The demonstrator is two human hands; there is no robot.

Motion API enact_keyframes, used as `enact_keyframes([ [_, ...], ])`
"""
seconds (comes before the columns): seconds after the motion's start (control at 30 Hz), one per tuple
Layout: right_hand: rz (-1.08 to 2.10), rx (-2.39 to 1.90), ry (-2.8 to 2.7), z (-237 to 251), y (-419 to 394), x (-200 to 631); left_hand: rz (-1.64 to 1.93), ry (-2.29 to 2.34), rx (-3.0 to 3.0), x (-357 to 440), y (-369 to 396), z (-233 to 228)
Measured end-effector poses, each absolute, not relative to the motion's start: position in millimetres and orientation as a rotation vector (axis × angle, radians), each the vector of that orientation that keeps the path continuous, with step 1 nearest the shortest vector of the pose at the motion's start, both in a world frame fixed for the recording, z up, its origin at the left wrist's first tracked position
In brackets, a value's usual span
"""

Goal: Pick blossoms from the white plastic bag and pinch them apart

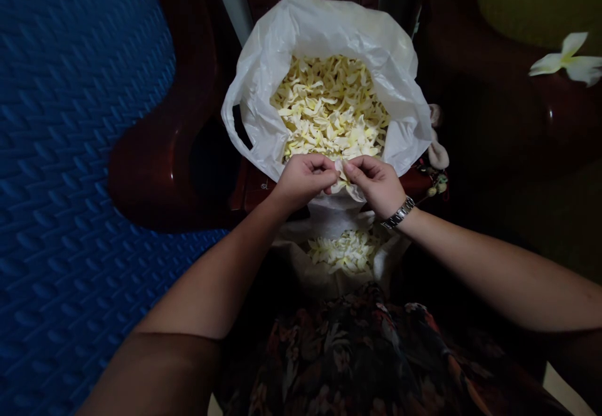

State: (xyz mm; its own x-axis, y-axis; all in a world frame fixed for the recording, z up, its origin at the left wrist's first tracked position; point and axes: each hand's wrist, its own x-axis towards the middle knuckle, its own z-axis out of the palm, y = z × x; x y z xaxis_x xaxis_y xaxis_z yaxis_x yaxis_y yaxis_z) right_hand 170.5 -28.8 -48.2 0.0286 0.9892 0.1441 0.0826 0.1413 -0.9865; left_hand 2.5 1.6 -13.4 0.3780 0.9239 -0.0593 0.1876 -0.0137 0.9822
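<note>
A white plastic bag [282, 46] stands open on a dark red chair, full of pale yellow-white flower petals [329, 108]. My left hand [303, 181] and my right hand [376, 184] meet at the bag's near rim, both pinching one small white flower [339, 177] between the fingertips. A metal watch [399, 214] sits on my right wrist. Below my hands, a second, smaller heap of petals [345, 251] lies in a pale bag or cloth on my lap.
A dark red plastic chair [155, 152] holds the bag. Blue textured matting [70, 152] covers the floor at left. One whole white flower [569, 61] lies on another dark red surface at upper right. My patterned dress [338, 359] fills the bottom.
</note>
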Motion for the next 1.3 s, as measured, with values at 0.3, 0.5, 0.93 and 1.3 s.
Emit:
enact_keyframes([
  [0.3,0.794,-1.296,-1.076,-55,3,199,0.912,1.009,1.393,-7,4,-5],
  [0.5,1.119,-1.239,-1.277,-41,-6,203,0.868,0.942,1.37,-13,7,-2],
  [0.93,1.592,-1.268,-1.894,-51,-17,203,0.003,0.861,1.859,-17,3,-13],
  [1.3,1.509,-1.186,-2.102,-80,-23,204,-0.084,1.064,2.142,-10,6,-24],
])
